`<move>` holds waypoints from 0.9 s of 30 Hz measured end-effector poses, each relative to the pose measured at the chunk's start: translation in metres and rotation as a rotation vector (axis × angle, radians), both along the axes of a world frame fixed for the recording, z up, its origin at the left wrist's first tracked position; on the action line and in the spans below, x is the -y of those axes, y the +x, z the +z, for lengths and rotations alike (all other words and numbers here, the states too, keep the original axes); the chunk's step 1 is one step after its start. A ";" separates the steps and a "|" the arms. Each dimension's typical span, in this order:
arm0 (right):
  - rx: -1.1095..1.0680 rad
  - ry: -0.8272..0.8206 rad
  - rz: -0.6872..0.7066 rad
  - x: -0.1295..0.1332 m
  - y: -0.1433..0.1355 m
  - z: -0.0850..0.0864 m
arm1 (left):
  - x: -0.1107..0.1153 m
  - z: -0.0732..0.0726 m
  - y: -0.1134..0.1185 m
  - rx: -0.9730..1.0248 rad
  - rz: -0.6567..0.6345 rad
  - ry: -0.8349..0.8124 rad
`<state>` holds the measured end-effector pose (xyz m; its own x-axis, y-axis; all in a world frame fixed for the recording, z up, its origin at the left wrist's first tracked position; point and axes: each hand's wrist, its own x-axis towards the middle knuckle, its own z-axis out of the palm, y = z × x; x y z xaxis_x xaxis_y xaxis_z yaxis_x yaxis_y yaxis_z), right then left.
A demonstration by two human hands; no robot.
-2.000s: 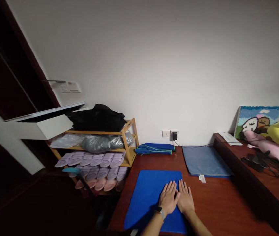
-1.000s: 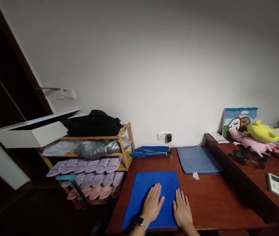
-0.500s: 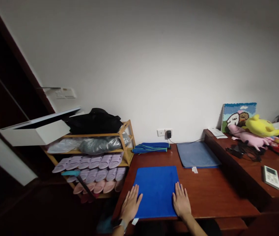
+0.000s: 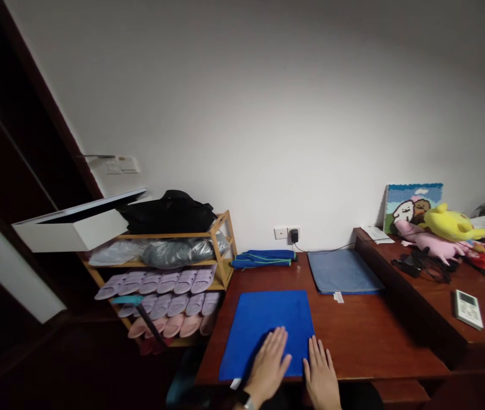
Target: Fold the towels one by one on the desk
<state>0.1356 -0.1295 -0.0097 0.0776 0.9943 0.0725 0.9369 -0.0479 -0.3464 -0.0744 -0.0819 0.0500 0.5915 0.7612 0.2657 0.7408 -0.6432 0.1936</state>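
Observation:
A flat blue cloth (image 4: 268, 316), folded into a near square, lies on the wooden table (image 4: 379, 341) in front of me. My left hand (image 4: 268, 361) is over the near part of the cloth, fingers stretched forward and palm down. Whether it presses on the fabric or hovers just above, I cannot tell. At the cloth's right edge, near the table's front, my right hand (image 4: 321, 367) lies flat with its fingers extended. A white tag (image 4: 235, 384) sticks out at the cloth's near left corner, and neither hand grips anything.
Behind lie a grey-blue folded cloth (image 4: 342, 270) and a rolled blue cloth (image 4: 263, 258). A slipper rack (image 4: 225, 245) stands left, with a black bag (image 4: 169, 213) on top. The raised desk at right holds plush toys (image 4: 451, 225) and a white remote-like device (image 4: 468, 309).
My left hand has moved right, from the cloth's left edge onto its near middle. My right hand has slid slightly toward me along the right edge.

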 end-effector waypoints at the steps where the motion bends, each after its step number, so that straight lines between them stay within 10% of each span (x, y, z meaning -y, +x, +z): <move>1: 0.000 -0.003 0.008 0.000 0.000 -0.002 | 0.005 -0.001 0.023 0.001 -0.056 -0.019; 4: 0.002 -0.039 0.024 -0.004 0.001 -0.003 | 0.013 -0.014 0.066 0.004 -0.080 -0.066; 7: 0.006 -0.054 0.025 -0.006 0.002 -0.002 | 0.010 -0.031 0.057 -0.014 -0.030 -0.091; 15: 0.000 -0.019 0.006 -0.002 0.000 0.005 | -0.011 -0.037 -0.105 -0.135 0.434 -0.126; 19: 0.009 -0.062 0.003 0.001 0.000 0.009 | -0.005 -0.039 -0.148 -0.137 0.481 -0.154; 27: -0.012 -0.048 -0.028 -0.042 -0.003 0.042 | -0.009 -0.022 -0.099 -0.012 0.330 -0.042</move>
